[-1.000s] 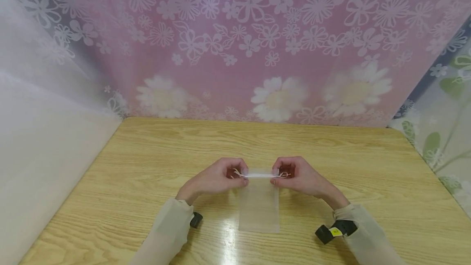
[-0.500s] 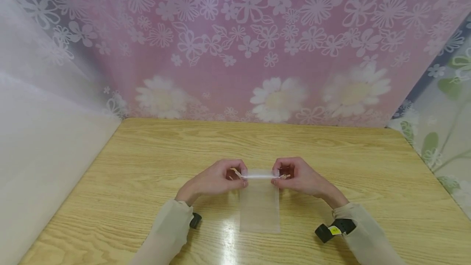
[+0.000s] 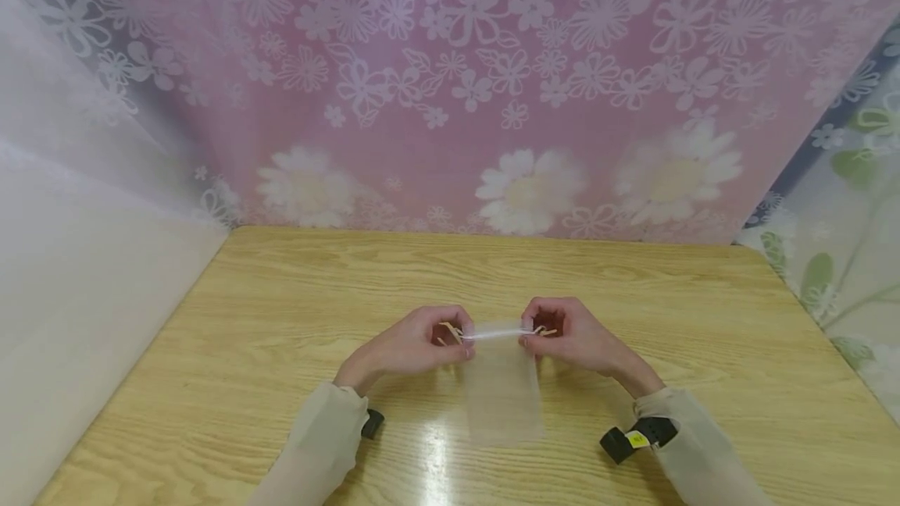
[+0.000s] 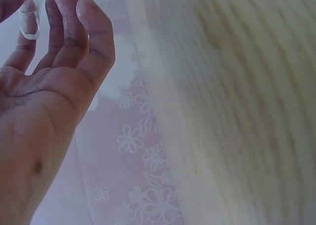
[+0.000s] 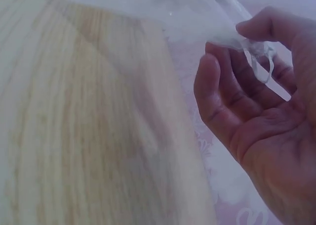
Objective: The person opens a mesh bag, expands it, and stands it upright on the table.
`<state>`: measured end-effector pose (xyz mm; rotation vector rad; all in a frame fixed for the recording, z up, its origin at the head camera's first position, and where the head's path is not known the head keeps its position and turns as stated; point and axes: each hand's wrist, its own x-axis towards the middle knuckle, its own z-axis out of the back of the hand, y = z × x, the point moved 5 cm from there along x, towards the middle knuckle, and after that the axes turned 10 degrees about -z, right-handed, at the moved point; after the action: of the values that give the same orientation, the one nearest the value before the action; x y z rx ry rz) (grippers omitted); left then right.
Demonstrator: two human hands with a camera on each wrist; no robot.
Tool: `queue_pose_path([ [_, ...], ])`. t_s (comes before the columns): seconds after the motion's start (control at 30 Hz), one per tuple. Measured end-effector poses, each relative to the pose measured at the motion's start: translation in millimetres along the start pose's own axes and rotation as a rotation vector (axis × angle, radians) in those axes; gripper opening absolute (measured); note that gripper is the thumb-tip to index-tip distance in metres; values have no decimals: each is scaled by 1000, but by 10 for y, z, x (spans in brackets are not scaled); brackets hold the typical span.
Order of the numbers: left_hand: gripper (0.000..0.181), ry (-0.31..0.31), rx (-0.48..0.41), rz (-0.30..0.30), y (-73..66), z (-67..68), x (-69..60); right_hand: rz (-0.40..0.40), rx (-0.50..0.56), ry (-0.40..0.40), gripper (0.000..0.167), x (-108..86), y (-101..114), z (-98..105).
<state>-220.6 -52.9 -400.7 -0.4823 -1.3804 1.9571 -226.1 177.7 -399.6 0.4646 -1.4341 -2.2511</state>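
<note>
From your head view, the clear bag [image 3: 504, 397] is near 6 o'clock, above the table [image 3: 211, 381]; you can't tell if its bottom touches the wood. Your left hand [image 3: 415, 342] pinches the bag's top at its 10 o'clock. Your right hand [image 3: 573, 338] pinches the top at its 2 o'clock. White strings [image 3: 543, 331] poke out at both ends. A pink flowery cloth [image 3: 422, 131] hangs at 12 o'clock.

From your left wrist, your bent fingers sit at 10 o'clock, near a white loop.

From your right wrist, the bag spreads at 12 o'clock, and a string loop dangles below your thumb.
</note>
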Motion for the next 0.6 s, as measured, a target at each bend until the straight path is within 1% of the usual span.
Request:
queue_pose_path([
  [0.13,18,-53,-24,1,7,28,-11,-9,33,-39,8,8,-24,11],
  [0.33,26,-195,-44,-13,20,79,-8,-18,48,-118,15,4,-45,16],
  [0.43,29,-254,-66,-29,19,96,-5,-8,55,-156,19,3,-30,22],
  [0.6,31,-326,-100,-54,-5,111,2,24,98,-221,29,9,10,33],
])
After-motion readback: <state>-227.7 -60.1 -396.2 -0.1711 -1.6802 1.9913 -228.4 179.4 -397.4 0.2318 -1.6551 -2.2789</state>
